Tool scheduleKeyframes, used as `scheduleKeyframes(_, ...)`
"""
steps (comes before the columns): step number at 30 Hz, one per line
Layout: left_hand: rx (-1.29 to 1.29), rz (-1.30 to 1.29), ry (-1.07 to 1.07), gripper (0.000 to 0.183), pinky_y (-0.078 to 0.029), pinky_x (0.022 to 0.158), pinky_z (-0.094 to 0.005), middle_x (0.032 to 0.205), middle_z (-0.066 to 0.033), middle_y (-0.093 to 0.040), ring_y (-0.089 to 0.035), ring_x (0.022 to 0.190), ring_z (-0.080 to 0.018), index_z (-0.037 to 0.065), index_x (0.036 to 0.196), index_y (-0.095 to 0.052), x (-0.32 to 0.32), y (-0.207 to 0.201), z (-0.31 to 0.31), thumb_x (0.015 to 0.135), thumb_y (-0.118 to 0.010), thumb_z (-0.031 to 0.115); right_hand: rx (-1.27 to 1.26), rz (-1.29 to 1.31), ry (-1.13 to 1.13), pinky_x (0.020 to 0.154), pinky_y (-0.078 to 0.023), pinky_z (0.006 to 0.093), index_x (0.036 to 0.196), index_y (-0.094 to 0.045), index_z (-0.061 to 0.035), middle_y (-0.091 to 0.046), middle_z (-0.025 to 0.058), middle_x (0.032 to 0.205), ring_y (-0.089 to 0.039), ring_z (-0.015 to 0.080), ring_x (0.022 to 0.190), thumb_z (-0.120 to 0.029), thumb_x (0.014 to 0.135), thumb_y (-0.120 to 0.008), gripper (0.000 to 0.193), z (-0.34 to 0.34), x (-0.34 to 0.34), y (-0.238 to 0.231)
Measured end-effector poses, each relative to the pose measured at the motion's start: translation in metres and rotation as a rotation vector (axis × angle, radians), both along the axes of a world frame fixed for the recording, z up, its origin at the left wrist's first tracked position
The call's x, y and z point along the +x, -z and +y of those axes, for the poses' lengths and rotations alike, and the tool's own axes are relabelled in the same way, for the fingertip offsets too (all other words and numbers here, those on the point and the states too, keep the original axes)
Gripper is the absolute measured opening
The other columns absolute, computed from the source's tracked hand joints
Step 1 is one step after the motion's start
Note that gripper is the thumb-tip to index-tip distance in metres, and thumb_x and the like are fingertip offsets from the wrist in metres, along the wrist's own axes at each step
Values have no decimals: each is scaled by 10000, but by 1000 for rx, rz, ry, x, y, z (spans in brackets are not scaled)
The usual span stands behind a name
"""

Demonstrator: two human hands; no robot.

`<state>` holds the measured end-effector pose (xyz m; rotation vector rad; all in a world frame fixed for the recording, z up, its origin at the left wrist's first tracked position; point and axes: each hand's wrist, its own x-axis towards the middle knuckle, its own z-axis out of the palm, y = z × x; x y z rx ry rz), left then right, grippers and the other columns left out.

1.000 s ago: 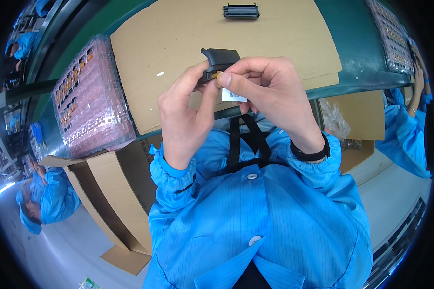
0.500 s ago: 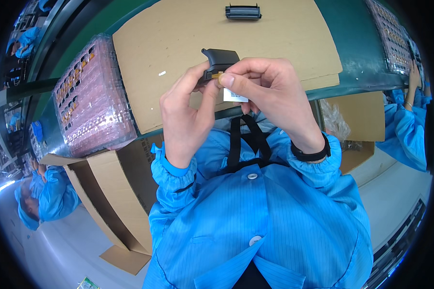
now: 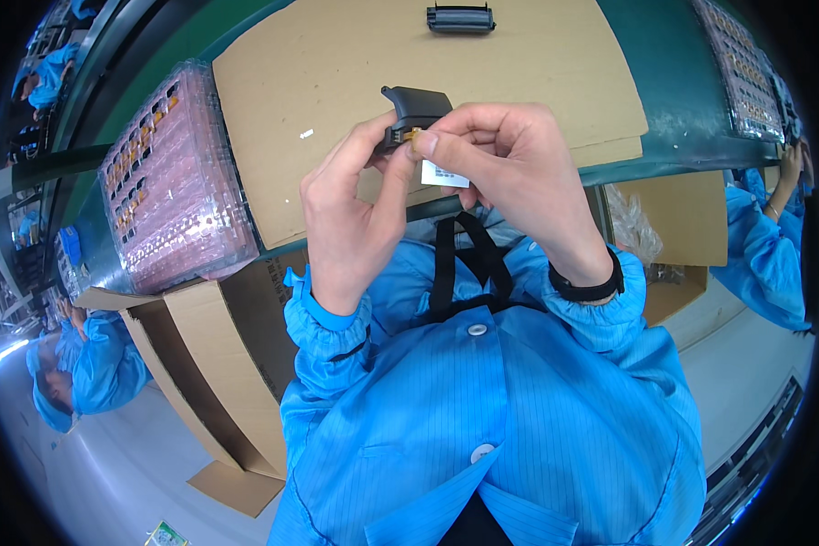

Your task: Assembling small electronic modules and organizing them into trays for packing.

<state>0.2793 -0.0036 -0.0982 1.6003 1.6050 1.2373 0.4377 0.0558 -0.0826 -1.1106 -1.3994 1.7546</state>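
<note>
My left hand (image 3: 355,205) grips a black plastic housing (image 3: 419,106) between thumb and fingers, above the near part of the cardboard sheet. At the housing's lower edge, a small yellow-orange flat strip (image 3: 411,136) is pinched between the thumb and forefinger of my right hand (image 3: 510,168). Below those fingertips hangs a white label (image 3: 443,174) with print on it; what it is fixed to is hidden behind the right hand. Another black plastic housing (image 3: 460,19) lies at the far edge of the sheet, apart from both hands.
A brown cardboard sheet (image 3: 537,77) covers the green bench (image 3: 673,100). Stacked clear trays of small parts (image 3: 177,177) stand at left, more trays (image 3: 740,73) at far right. Open cartons (image 3: 200,364) sit below the bench. Co-workers in blue are at both sides.
The housing has tilted slightly in my left hand, and more of its lower end with the yellow strip shows. My right fingertips have shifted up a little.
</note>
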Motion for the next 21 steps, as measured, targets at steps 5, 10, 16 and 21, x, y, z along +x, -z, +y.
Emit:
scheduleKeyframes(5, -15, 74, 13, 316, -498, 851, -285, 1015, -101, -672, -629, 935, -147, -68, 1208, -593, -1, -6, 0, 898, -646, -29, 30, 59, 27, 459, -354, 181, 868, -713, 52, -592, -22, 613, -488, 1, 548, -70, 878, -656, 135, -2, -4, -1)
scheduleKeyframes(10, 184, 55, 6, 230, -509, 730, -315, 935, -169, -658, -648, 812, -221, -56, 1108, -623, 1, -2, 0, 887, -620, 8, 95, -1, 19, 470, -359, 170, 839, -705, 56, -575, -39, 606, -473, -9, 555, -55, 866, -669, 120, -1, -2, -2)
scheduleKeyframes(16, 23, -129, -38, 235, -482, 695, -291, 923, -155, -647, -606, 783, -176, -65, 1096, -616, 3, -5, -2, 971, -563, 127, 137, 53, 59, 461, -336, 171, 821, -702, 54, -561, -47, 593, -448, -16, 545, -48, 859, -678, 112, -4, -5, -1)
scheduleKeyframes(21, 79, -35, -126, 237, -454, 657, -270, 849, -94, -626, -558, 759, -122, -72, 1115, -612, 0, -4, -7, 993, -528, 113, 180, 16, 48, 463, -341, 167, 818, -701, 59, -551, -50, 584, -450, -16, 541, -61, 857, -697, 126, -5, -7, -2)
